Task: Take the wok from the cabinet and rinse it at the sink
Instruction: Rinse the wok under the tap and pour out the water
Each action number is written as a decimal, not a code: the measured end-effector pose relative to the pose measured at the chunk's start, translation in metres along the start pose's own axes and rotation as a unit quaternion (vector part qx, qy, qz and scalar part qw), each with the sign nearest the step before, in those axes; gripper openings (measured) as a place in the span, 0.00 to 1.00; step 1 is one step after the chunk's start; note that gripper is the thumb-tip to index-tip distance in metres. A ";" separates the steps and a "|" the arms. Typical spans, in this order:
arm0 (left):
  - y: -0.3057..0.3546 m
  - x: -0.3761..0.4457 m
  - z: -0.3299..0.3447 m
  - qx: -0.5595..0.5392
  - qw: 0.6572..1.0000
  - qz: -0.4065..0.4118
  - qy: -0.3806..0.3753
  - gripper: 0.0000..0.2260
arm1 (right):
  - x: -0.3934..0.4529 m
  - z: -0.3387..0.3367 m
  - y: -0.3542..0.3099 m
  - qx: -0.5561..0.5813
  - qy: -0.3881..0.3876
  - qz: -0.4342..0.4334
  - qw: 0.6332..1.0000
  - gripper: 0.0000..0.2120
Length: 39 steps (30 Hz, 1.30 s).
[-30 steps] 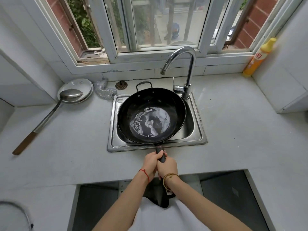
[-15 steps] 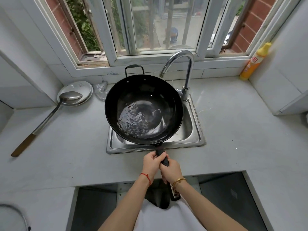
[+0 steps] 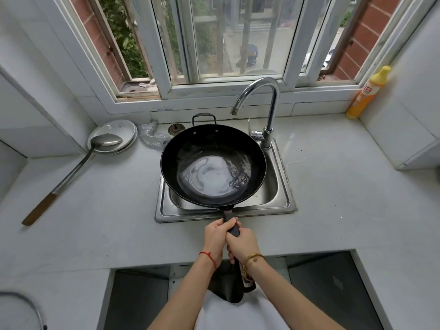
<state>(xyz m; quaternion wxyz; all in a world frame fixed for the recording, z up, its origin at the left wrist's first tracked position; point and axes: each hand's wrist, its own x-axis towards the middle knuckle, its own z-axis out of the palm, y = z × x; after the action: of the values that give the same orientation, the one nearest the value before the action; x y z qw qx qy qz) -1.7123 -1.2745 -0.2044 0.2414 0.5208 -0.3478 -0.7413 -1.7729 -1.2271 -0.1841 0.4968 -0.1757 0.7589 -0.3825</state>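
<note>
A black wok (image 3: pixel 190 148) with water pooled in its bottom is held roughly level over the steel sink (image 3: pixel 284 186). Its long dark handle points toward me. My left hand (image 3: pixel 215 234) grips the handle nearer the pan, and my right hand (image 3: pixel 242 244) grips it just behind. A small loop handle (image 3: pixel 204 116) sticks up at the wok's far rim. The chrome faucet (image 3: pixel 269 103) arches over the sink's back right, and no water is visibly running from it.
A metal ladle with a wooden handle (image 3: pixel 71 172) rests on white plates (image 3: pixel 119 129) at the left. A steel scourer (image 3: pixel 151 136) and a drain strainer (image 3: pixel 176 128) lie behind the sink. A yellow detergent bottle (image 3: pixel 367 91) stands at the right. An open cutout (image 3: pixel 326 289) lies in front.
The wok was tilted up toward the left half a second ago; now it is back level over the sink, and the water has swirled to its middle. Both hands keep hold of the handle.
</note>
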 end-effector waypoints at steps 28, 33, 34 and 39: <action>0.016 0.000 -0.007 -0.046 0.994 -0.055 -0.084 0.09 | 0.004 -0.002 -0.003 0.130 -0.149 0.069 0.978 0.14; 0.031 -0.011 -0.006 0.010 0.999 -0.025 -0.036 0.12 | 0.003 0.001 -0.015 0.174 -0.190 0.084 0.963 0.20; 0.034 -0.013 -0.006 0.017 1.000 -0.016 -0.020 0.12 | 0.003 0.003 -0.017 0.182 -0.200 0.088 0.959 0.22; 0.048 -0.021 -0.006 0.024 0.998 0.043 0.049 0.10 | 0.001 0.013 -0.027 0.247 -0.276 0.125 0.920 0.30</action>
<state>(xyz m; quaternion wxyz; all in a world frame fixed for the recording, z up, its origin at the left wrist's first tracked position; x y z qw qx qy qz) -1.6992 -1.2916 -0.1564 0.2768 0.5468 -0.3756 -0.6952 -1.7653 -1.2505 -0.1670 0.7580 -0.0498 0.4885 -0.4293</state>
